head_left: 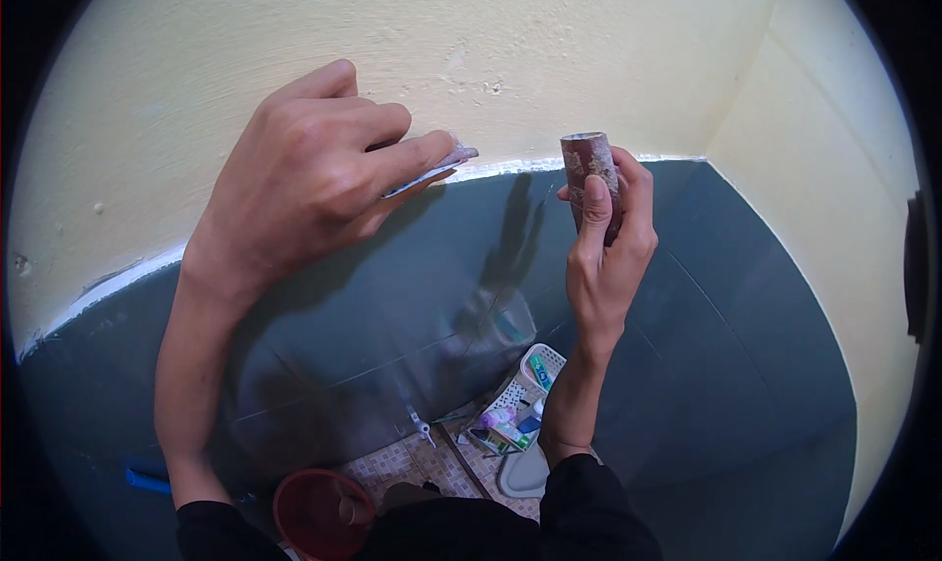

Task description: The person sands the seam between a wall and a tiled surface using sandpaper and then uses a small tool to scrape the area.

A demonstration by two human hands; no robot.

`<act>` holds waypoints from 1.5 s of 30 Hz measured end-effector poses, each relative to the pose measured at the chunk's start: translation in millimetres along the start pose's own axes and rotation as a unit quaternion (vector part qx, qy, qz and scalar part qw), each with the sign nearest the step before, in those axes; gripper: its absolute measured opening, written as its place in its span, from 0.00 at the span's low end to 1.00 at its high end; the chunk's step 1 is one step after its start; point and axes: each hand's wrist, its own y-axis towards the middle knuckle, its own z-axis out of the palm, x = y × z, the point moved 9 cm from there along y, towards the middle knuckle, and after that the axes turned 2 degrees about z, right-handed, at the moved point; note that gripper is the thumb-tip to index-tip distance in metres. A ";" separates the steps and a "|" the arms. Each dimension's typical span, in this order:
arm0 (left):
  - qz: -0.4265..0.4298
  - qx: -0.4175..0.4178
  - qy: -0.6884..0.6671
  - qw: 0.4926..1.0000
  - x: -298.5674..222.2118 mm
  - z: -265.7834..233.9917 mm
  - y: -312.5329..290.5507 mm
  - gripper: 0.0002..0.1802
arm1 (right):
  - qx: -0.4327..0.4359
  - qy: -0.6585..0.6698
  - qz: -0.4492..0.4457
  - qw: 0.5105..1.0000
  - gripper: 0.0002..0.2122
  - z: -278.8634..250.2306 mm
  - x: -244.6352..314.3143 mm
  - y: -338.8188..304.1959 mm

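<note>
My left hand is raised in front of the cream wall. Its fingers are closed on a thin flat piece, pale along one edge and smeared with something greyish near the tip; its exact kind is not plain. A white strip runs along the top of the dark tiles, just beyond that piece. Upright in my right hand is a short brown tube, stained with whitish patches. My thumb presses on its near side while the fingers wrap behind it.
Dark grey-green tiles cover the lower wall, which meets a second wall in a corner at right. Below are a red bucket, a white tap, a white basket of toiletries and a mosaic-tiled floor.
</note>
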 end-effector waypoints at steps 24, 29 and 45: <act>-0.026 0.027 0.007 0.999 -4.3 -6.0 5.1 0.17 | 0.235 0.242 0.459 0.822 0.15 -13.3 -141.4 -314.9; -0.010 0.063 -0.003 0.998 -15.5 18.5 14.6 0.26 | 0.295 0.301 0.584 0.694 0.11 -9.6 -102.2 -443.7; 0.005 0.045 -0.024 0.999 -60.6 97.5 38.0 0.17 | 0.173 0.271 0.598 0.735 0.08 -41.9 -178.3 -417.1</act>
